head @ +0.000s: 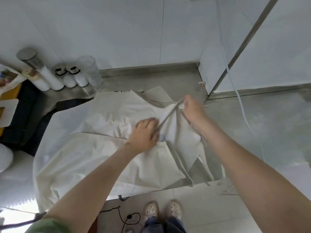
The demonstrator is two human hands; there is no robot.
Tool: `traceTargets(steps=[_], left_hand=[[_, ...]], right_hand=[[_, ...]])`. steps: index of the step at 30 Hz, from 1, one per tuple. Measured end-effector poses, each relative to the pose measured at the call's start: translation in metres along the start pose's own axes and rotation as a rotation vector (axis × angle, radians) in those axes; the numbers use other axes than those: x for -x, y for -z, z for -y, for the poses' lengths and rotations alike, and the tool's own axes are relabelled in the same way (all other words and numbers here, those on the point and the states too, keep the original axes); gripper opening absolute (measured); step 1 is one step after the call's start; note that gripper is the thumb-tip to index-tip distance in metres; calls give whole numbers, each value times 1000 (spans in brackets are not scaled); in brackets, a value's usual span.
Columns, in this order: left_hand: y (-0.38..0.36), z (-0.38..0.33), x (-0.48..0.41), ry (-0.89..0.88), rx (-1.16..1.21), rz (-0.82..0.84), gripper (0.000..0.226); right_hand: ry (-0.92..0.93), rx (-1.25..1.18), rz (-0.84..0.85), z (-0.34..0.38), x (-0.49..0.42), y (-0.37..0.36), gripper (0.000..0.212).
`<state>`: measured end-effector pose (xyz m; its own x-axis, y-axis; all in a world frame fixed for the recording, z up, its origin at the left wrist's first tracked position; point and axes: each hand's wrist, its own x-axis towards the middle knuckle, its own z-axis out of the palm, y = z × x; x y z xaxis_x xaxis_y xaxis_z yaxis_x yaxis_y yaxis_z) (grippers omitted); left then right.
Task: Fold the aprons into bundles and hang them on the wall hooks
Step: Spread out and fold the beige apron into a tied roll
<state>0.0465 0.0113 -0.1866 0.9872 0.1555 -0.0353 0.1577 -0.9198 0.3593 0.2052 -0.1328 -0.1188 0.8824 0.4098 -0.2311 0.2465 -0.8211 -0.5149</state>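
Observation:
A cream apron [87, 158] lies spread and creased over a steel counter [252, 125], its lower edge hanging off the front. A grey strap [170, 115] runs taut between both hands. My right hand [191, 105] pinches the strap's far end above the cloth. Nearer to me, my left hand [145, 133] presses on the apron's middle with its fingers closed around the strap's other end. More straps [180, 163] trail over the apron's right side. No wall hooks are in view.
Several steel-lidded jars [70, 76] and a clear glass [89, 69] stand at the back left of the counter. White wall panels rise behind. A white cord [242, 108] hangs down at the right. A black cable [124, 217] lies on the floor by my shoes.

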Motion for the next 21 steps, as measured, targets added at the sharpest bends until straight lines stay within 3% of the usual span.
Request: traceTargets(steps=[1,3,7,10,16,18,21], left_hand=[[-3,-5,1,28,92,138,75],[-11,-2,0,99,-14,351,91],[-23,9,1,150,-237,348,99],[-29,9,0,242,-342,296,93],[-37,9,-8,242,-306,277,96],[-36,5,-10,202,-281,302,98],[-41,-10,-17,132,-252,332,98]], right_hand=[[46,-86,63,1,-1,-1,43],[123,-165,227,-4,1,-7,68],[104,130,281,-44,20,-22,106],[82,344,346,-84,38,-34,100],[33,397,328,-141,49,-30,62],[20,382,292,-144,54,-27,67],[75,414,60,-138,64,-24,80]])
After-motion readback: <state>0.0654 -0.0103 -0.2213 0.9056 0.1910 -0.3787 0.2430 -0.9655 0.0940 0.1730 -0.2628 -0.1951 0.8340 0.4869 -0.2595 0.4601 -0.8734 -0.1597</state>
